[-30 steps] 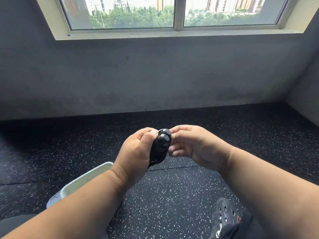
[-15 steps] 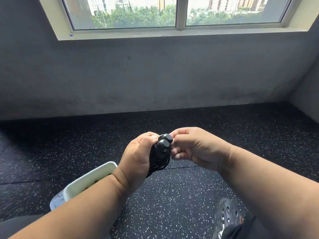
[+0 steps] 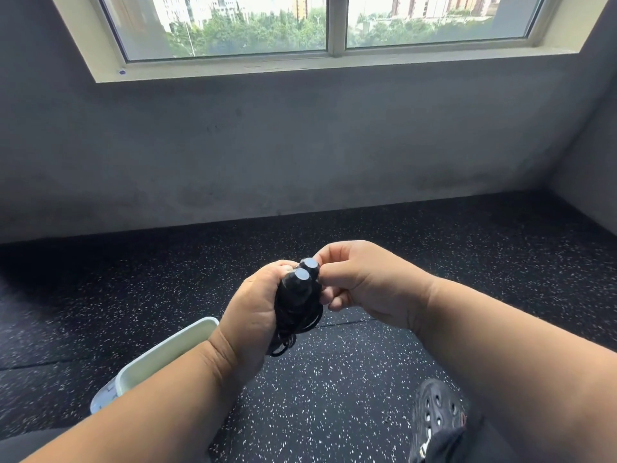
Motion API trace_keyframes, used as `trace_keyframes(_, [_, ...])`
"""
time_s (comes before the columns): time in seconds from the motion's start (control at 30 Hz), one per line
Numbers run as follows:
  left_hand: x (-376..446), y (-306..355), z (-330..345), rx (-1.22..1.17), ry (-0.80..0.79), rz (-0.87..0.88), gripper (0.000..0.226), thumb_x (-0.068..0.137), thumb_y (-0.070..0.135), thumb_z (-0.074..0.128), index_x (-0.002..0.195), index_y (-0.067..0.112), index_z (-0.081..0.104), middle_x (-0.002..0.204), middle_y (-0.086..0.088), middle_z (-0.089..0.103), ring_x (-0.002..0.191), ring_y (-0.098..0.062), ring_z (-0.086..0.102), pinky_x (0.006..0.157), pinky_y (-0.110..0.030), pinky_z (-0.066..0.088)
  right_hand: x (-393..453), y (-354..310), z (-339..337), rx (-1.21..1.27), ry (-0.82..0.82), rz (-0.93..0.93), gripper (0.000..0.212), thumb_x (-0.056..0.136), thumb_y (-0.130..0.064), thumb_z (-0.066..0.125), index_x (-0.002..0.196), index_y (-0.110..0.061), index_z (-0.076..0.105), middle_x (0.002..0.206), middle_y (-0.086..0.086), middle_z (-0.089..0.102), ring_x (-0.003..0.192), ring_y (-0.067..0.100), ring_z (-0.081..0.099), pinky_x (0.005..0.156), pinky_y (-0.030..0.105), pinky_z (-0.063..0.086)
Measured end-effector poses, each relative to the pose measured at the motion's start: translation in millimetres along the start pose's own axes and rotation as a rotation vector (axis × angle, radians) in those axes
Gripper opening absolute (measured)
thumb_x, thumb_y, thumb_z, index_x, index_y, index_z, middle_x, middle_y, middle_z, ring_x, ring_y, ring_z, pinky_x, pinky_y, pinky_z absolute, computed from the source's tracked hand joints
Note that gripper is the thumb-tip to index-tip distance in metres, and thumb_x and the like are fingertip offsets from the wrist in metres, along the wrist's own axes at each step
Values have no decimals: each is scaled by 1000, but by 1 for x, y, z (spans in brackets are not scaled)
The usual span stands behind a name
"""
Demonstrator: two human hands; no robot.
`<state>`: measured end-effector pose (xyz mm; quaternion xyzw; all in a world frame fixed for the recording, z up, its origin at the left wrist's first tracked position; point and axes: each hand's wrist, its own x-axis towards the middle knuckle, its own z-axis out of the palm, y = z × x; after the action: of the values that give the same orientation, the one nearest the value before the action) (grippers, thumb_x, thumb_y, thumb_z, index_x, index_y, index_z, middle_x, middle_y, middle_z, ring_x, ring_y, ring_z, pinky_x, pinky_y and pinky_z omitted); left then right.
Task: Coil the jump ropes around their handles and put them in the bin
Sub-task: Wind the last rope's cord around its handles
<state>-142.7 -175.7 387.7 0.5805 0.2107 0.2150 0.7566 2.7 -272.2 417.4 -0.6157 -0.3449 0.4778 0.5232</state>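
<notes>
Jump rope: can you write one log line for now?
left hand: grips coiled jump rope | right hand: pinches at handles | bin: beside left forearm

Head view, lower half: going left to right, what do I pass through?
Bin → left hand → coiled jump rope with its two handles, gripped by the left hand → right hand, fingers at the handle ends → black shoe.
</notes>
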Motion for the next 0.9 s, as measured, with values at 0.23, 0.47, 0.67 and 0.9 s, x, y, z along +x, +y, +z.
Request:
trace_keyframes(0.23, [-4,3,5,-118,-14,-82,25,84,31,57,68,26,76,74,-8,62,65,-19,55,54,-33,47,-3,-5,-4,-53,5,-20,19,90,4,62,84,-13,67,70,3,60,55,7,47,54,23,34])
trace_keyframes(0.47, [1,4,4,-260,-10,-126,40,82,40,55,88,11,81,95,-22,67,86,-30,55,84,-45,45,-5,-10,-1,-59,34,-86,18,91,3,64,85,-13,69,64,-3,63,51,3,53,49,16,39])
trace_keyframes(0.67, [0,4,3,-259,2,-141,41,86,38,50,86,11,82,98,-22,71,99,-34,53,94,-47,42,-3,-7,-4,-60,7,-64,17,91,2,62,88,-13,69,69,4,61,52,7,47,51,22,33])
trace_keyframes(0.9, [-2,14,2,-114,-142,34,42,96,25,43,77,19,80,85,-11,71,84,-22,63,82,-37,53,1,-1,-3,69,-52,-163,23,82,-1,60,93,-18,71,77,2,61,65,11,47,57,25,31])
